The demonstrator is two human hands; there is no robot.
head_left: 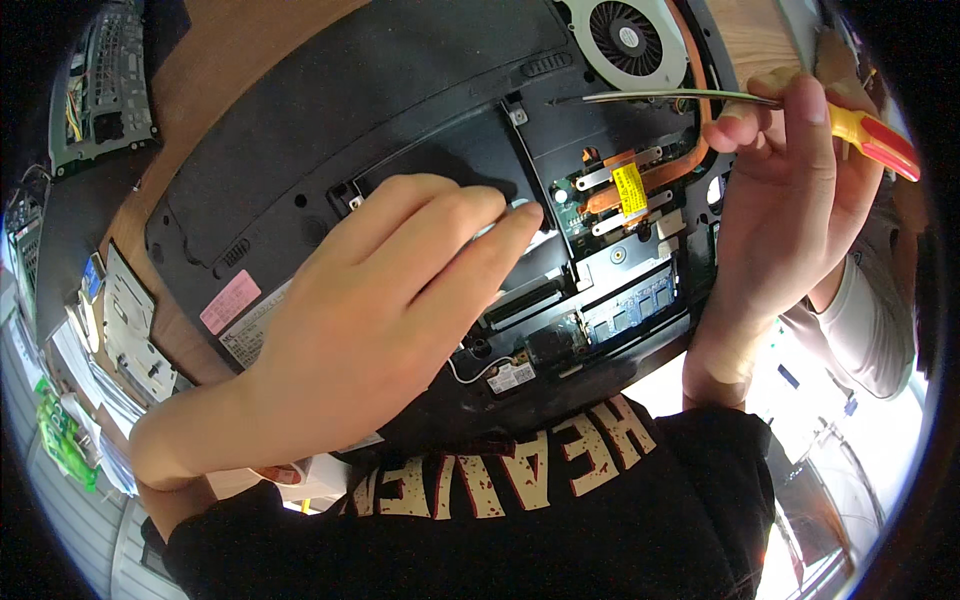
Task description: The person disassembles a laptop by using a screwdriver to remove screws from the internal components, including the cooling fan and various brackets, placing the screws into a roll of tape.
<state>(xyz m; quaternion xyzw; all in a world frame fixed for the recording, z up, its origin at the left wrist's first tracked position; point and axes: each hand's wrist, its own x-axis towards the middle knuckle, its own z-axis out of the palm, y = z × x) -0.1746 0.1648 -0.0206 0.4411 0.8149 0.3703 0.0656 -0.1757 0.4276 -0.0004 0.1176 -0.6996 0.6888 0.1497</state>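
Note:
A black laptop (400,110) lies underside up in front of me, with its inner parts laid bare. Over its rectangular bay, my left hand (380,290) is bent down with the fingers curled and close together. Its fingertips reach a pale, shiny piece in the bay; the thumb and anything pinched are hidden. On the right, my right hand (790,190) is closed round a screwdriver (875,143) with a red and yellow handle. The thin shaft points left, its tip above the laptop just below the round cooling fan (630,40).
A copper heat pipe (690,150) and a blue memory module (630,305) show on the laptop's right side. Dismantled casing parts (105,90) and a metal plate (135,310) lie at the left. Another person's sleeve (865,320) is at the right.

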